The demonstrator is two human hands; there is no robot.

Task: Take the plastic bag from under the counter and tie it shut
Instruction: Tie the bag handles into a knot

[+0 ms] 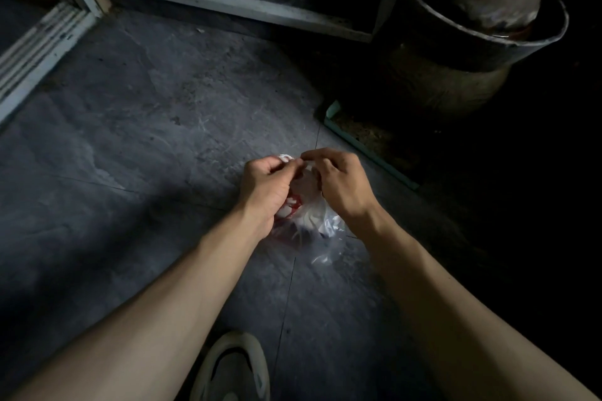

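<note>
Grey tiled floor (130,140). A clear bag (325,225) rests on it at centre, a pale shoe (234,368) at 6 o'clock, a green-edged mat (374,140) at 2 o'clock, a white cabinet frame (228,0) at 12 o'clock.

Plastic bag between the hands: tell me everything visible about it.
The thin, clear, crinkled plastic bag sits on the grey stone-look floor, between both wrists. Red and white contents show through; what they are is unclear. Its top is gathered up into a twisted whitish neck, pinched by the left hand and right hand. Whether a knot is finished cannot be told.
</note>
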